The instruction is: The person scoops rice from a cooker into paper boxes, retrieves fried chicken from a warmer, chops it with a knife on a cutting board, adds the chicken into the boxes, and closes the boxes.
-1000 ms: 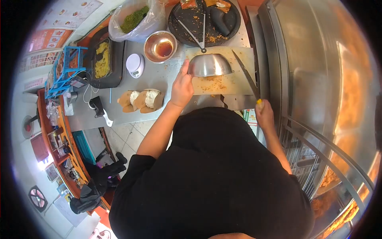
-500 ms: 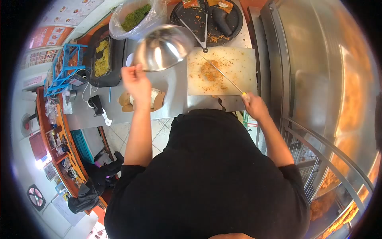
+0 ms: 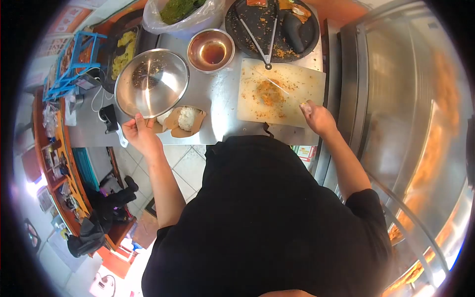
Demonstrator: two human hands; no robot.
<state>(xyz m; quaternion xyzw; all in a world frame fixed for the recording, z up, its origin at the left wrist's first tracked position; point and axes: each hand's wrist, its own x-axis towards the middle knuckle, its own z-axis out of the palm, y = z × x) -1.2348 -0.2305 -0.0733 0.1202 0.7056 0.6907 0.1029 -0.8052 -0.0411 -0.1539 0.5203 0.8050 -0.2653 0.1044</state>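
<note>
By its near rim, my left hand (image 3: 142, 133) grips a steel bowl (image 3: 166, 94), tilted so that crumbs or flakes inside show. Just beyond it, a second steel bowl (image 3: 195, 49) with reddish-brown liquid stands on the counter. Partly behind the held bowl is an open cardboard box (image 3: 199, 122) containing white rice (image 3: 186, 118). My right hand (image 3: 319, 120) is closed around the handle of a long, thin knife (image 3: 277, 86), its blade over the white cutting board (image 3: 247, 106). Orange-brown crumbs (image 3: 270, 93) cover the middle of that board.
Metal tongs (image 3: 273, 37) lie on a round black tray (image 3: 237, 49) holding crumbs and food pieces. A clear bag (image 3: 213, 15) with greens and a dark tray of yellow food (image 3: 123, 54) stand at the back left. A steel-framed glass cabinet (image 3: 351, 74) borders the right.
My left hand has brought the steel bowl left and toward me, uncovering the bowl of liquid. The right hand still holds the knife near the board. The view has shifted slightly.
</note>
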